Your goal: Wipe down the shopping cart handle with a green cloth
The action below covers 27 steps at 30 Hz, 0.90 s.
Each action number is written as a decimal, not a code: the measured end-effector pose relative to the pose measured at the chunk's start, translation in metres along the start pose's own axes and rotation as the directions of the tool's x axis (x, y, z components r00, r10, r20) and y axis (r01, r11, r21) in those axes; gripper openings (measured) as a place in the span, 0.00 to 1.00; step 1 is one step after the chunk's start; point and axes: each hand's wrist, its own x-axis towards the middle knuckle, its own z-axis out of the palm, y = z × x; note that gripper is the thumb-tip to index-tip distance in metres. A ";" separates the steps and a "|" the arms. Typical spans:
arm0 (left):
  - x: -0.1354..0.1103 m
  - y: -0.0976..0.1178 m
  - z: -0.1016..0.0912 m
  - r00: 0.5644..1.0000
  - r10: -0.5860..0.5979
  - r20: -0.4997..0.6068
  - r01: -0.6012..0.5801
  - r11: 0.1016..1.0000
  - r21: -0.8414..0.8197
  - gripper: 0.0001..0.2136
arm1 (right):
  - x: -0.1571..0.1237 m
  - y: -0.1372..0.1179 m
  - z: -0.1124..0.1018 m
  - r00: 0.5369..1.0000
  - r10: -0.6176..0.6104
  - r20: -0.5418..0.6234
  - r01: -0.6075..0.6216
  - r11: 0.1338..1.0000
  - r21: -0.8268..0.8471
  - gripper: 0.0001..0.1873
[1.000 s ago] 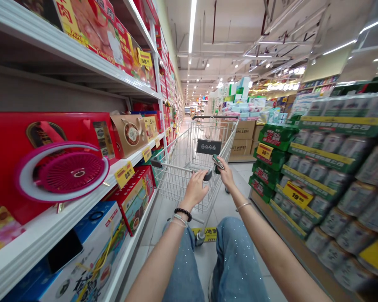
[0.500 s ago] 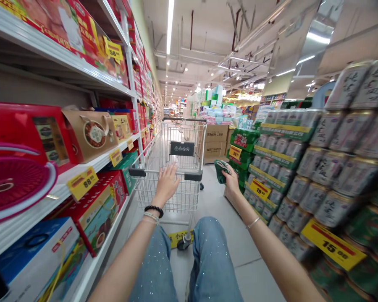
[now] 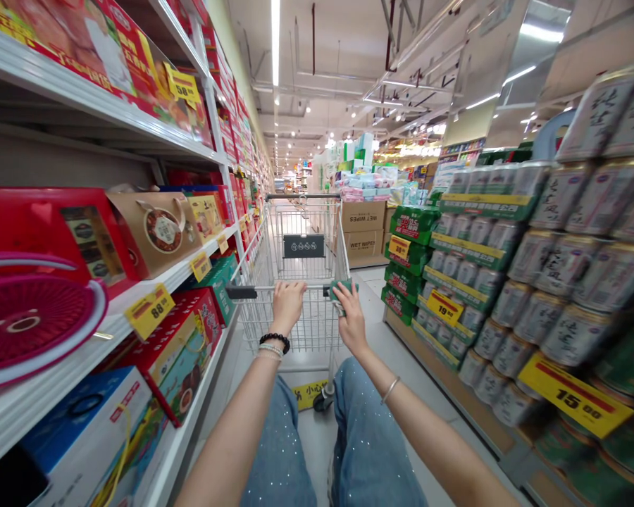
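An empty wire shopping cart (image 3: 301, 239) stands in the aisle right in front of me. My left hand (image 3: 288, 304) is curled over its grey handle bar (image 3: 243, 291). My right hand (image 3: 350, 317) rests on the right end of the same bar, fingers wrapped round a small green pouch (image 3: 340, 289) that it presses against the handle. Both wrists wear bracelets. My knees in blue jeans show below.
Shelves with red gift boxes (image 3: 179, 355), a pink fan (image 3: 29, 320) and yellow price tags (image 3: 148, 311) line the left. Stacked trays of cans (image 3: 549, 267) and green cartons (image 3: 415, 225) line the right. Brown wet-wipes boxes (image 3: 363, 229) stand ahead beyond the cart.
My right hand, out to the right with the green pouch half a second ago, has come back onto the cart handle. My left hand has closed on the bar again.
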 end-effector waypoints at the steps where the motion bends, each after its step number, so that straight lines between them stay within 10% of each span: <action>1: -0.001 0.001 0.001 1.000 -0.008 -0.013 0.008 1.000 -0.005 0.16 | -0.001 -0.003 -0.005 0.998 -0.049 0.048 0.050 0.999 -0.008 0.35; 8: -0.009 0.016 0.014 0.993 -0.045 -0.105 0.041 0.998 -0.045 0.16 | 0.041 0.005 -0.037 0.936 -0.005 -0.352 -0.019 0.998 -0.066 0.29; 16: -0.011 0.038 0.019 0.989 -0.078 -0.125 0.070 0.995 -0.067 0.16 | 0.047 0.026 -0.016 0.969 0.140 -0.203 -0.126 0.989 0.080 0.21; 23: -0.011 0.039 0.019 0.988 -0.082 -0.127 0.072 0.994 -0.080 0.16 | 0.001 0.001 -0.036 0.997 -0.079 -0.019 0.079 0.997 -0.017 0.28; 27: -0.015 0.042 0.018 0.988 -0.062 -0.141 0.053 0.996 -0.068 0.16 | 0.017 0.005 -0.050 0.968 -0.093 -0.234 0.067 0.991 -0.118 0.28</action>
